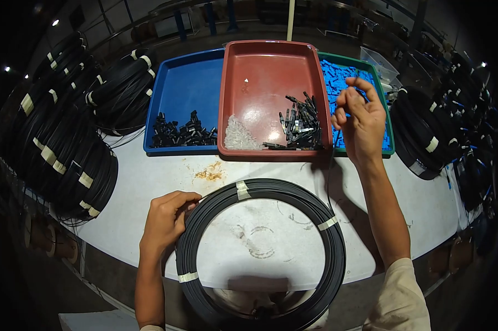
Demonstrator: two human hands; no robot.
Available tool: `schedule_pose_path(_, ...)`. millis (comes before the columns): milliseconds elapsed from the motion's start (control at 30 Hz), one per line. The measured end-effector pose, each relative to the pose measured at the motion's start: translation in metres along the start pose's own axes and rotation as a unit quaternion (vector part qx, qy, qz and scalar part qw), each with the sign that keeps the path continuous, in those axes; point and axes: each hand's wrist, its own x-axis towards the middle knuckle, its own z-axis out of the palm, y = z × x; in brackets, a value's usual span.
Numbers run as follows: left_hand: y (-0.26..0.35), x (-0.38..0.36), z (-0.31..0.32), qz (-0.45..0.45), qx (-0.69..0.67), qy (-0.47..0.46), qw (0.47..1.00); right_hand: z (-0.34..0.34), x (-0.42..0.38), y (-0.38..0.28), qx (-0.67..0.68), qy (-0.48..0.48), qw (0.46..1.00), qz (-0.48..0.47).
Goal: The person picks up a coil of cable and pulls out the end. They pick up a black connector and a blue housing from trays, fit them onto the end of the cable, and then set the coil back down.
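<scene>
A large coil of black cable [334, 248], bound with pale tape, lies at the table's front edge and partly overhangs it. My left hand [169, 216] is at the coil's upper left, its curled fingers closed on the outer strands. Raised in front of the green tray [391, 144] is my right hand [362, 113], with bent fingers and the thumb drawn together. Whatever it pinches is too small to make out. Beneath it, a thin cable strand [329, 185] rises from the coil's right side; its upper end is lost near the trays. Blue connectors [337, 71] fill the green tray behind this hand.
Across the back, a red tray [271, 60] holds clear small pieces [240, 135] and black connectors [304, 121]. A blue tray [185, 69] contains black parts [182, 132]. Cable coils stand at left [50, 149] and right [425, 132]. Brown crumbs [209, 172] mark the white table [144, 171].
</scene>
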Motion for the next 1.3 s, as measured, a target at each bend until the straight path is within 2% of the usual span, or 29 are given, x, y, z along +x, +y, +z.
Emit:
schedule_pose_path(200, 0.007, 0.007, -0.001, -0.042, -0.038, -0.054, 0.997, 0.039, 0.02, 0.018, -0.006, -0.033, 0.999, 0.028)
schedule_pose_path(400, 0.011, 0.022, -0.001, 0.012, -0.11, -0.124, 0.986, 0.075, 0.031, 0.031, -0.082, -0.088, 0.986, 0.111)
schedule_pose_path(433, 0.012, 0.024, -0.001, 0.004, -0.111, -0.136, 0.984, 0.086, 0.028, 0.032, -0.095, -0.068, 0.986, 0.115)
schedule_pose_path(500, 0.021, 0.028, -0.003, -0.003, -0.112, -0.148, 0.983, 0.091, 0.028, 0.039, -0.13, -0.091, 0.98, 0.117)
schedule_pose_path(567, 0.05, 0.031, -0.008, -0.054, -0.098, -0.212, 0.971, 0.095, 0.03, 0.051, -0.182, -0.097, 0.974, 0.092)
schedule_pose_path(600, 0.05, 0.028, 0.005, -0.002, -0.064, -0.189, 0.98, 0.097, 0.029, 0.056, -0.184, -0.097, 0.974, 0.091)
schedule_pose_path(700, 0.047, 0.022, 0.037, 0.051, 0.079, -0.119, 0.988, 0.107, 0.028, 0.066, -0.254, -0.106, 0.957, 0.091)
schedule_pose_path(800, 0.044, 0.029, 0.031, 0.065, 0.023, -0.144, 0.987, 0.115, 0.028, 0.086, -0.266, -0.117, 0.954, 0.069)
schedule_pose_path(933, 0.042, 0.03, 0.032, 0.071, 0.046, -0.163, 0.983, 0.119, 0.023, 0.102, -0.301, -0.137, 0.939, 0.096)
schedule_pose_path(1000, 0.037, 0.03, 0.037, 0.13, 0.034, -0.128, 0.983, 0.113, 0.009, 0.103, -0.285, -0.17, 0.938, 0.096)
schedule_pose_path(1033, 0.035, 0.032, 0.039, 0.131, 0.035, -0.128, 0.982, 0.109, -0.004, 0.091, -0.401, -0.243, 0.88, 0.07)
schedule_pose_path(1067, 0.034, 0.035, 0.04, 0.155, 0.016, -0.143, 0.977, 0.105, -0.013, 0.084, -0.51, -0.312, 0.801, 0.043)
schedule_pose_path(1133, 0.038, 0.043, 0.045, 0.178, -0.007, -0.156, 0.972, 0.093, -0.025, 0.089, -0.504, -0.319, 0.801, 0.046)
schedule_pose_path(1200, 0.048, 0.055, 0.052, 0.179, -0.017, -0.222, 0.958, 0.084, -0.028, 0.093, -0.501, -0.322, 0.802, 0.049)
schedule_pose_path(1300, 0.056, 0.075, 0.068, 0.172, 0.026, -0.261, 0.95, 0.076, -0.025, 0.092, -0.456, -0.256, 0.844, 0.12)
